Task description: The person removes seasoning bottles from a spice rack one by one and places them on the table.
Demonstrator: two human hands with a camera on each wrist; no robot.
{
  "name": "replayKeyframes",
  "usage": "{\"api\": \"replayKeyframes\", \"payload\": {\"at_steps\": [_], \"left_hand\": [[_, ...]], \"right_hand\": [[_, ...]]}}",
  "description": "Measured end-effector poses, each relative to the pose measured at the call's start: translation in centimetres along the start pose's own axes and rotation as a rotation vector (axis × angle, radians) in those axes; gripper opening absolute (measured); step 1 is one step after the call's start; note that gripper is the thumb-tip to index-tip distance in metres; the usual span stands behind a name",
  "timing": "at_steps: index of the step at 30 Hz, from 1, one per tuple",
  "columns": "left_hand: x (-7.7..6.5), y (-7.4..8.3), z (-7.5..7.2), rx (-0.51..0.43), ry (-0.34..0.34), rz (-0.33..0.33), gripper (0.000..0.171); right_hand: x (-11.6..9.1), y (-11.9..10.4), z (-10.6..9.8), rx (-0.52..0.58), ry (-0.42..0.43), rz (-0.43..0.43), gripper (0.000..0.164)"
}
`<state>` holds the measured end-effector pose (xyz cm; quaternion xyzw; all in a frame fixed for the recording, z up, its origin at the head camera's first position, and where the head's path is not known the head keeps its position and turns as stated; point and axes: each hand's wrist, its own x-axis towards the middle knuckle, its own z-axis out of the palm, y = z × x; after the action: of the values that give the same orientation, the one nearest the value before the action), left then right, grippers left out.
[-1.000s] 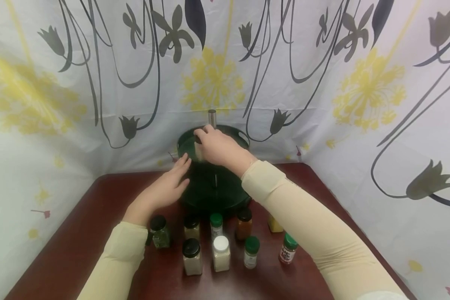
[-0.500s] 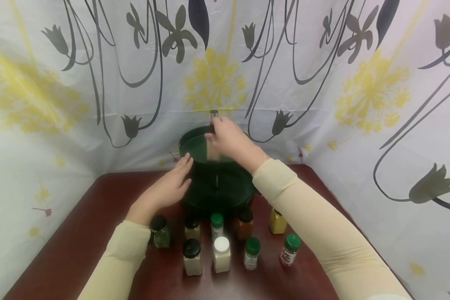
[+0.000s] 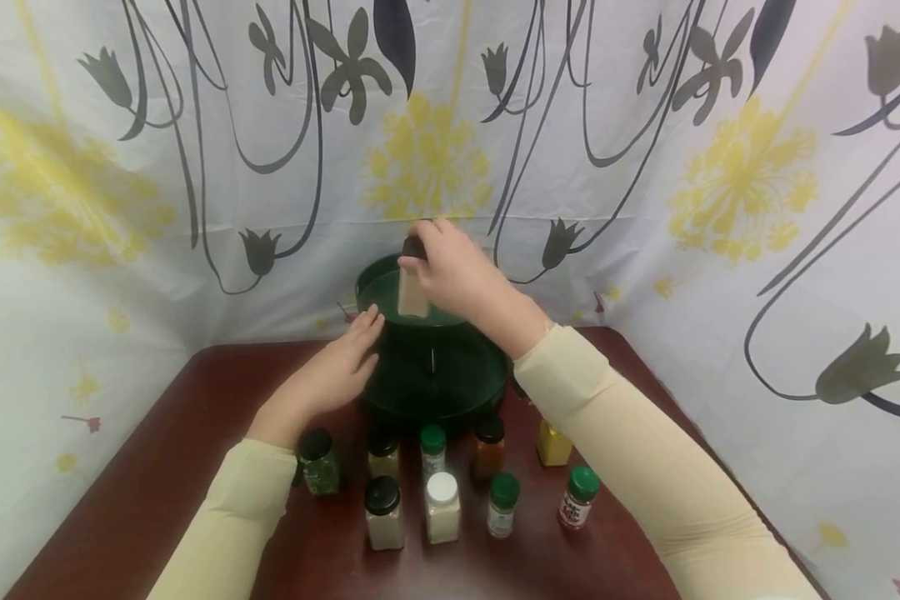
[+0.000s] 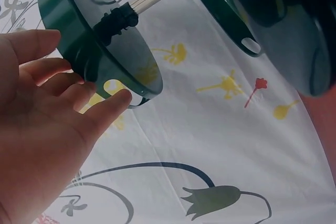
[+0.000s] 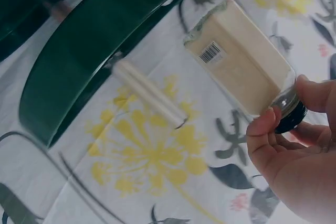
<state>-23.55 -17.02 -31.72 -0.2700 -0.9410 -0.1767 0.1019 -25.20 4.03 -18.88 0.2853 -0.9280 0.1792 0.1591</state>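
Observation:
My right hand [image 3: 461,279] pinches a clear spice jar [image 3: 413,293] by its black lid, over the upper tier of a dark green two-tier tray stand [image 3: 378,279]. Cream-coloured powder fills the jar, and a barcode label shows on its underside in the right wrist view. A silvery centre post [image 5: 149,93] rises from the upper tier beside the jar; my right hand covers it in the head view. With fingers extended, my left hand [image 3: 322,379] is at the left edge of the upper tier, fingertips right by its rim and handle cutout in the left wrist view.
On the dark red table [image 3: 232,400], several spice jars stand in front of the stand, among them a white-lidded jar [image 3: 442,508], a yellow jar [image 3: 555,444] and a green-lidded jar [image 3: 576,500]. A flower-patterned curtain [image 3: 600,208] hangs close behind and at both sides.
My right hand has shifted to the right and risen slightly with the jar over the upper tier, now hiding the post in the head view. My left hand has stayed in place.

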Motion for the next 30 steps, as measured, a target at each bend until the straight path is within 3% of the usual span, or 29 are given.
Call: {"api": "replayKeyframes", "payload": {"at_steps": [7,13,19,23,30], "left_hand": [[0.3,-0.2,-0.1,-0.004,0.007,0.024,0.056],[0.5,-0.5,-1.0,-0.019,-0.003,0.081,0.055],[0.3,-1.0,-1.5,-0.058,-0.050,0.099,0.063],[0.3,-0.9,-1.9,-0.021,-0.077,0.099,0.059],[0.6,-0.4,-2.6,0.003,-0.092,0.069,0.049]], "right_hand": [[-3.2,-1.5,0.7,0.132,0.002,-0.132,0.047],[-5.6,-3.1,2.1,0.093,0.003,-0.207,0.045],[-7.9,-4.6,4.8,0.144,-0.058,-0.196,0.046],[-9.2,-5.7,6.8,0.204,-0.122,-0.161,0.048],[-11.5,-8.1,11.4,0.197,-0.223,-0.207,0.043]]}}
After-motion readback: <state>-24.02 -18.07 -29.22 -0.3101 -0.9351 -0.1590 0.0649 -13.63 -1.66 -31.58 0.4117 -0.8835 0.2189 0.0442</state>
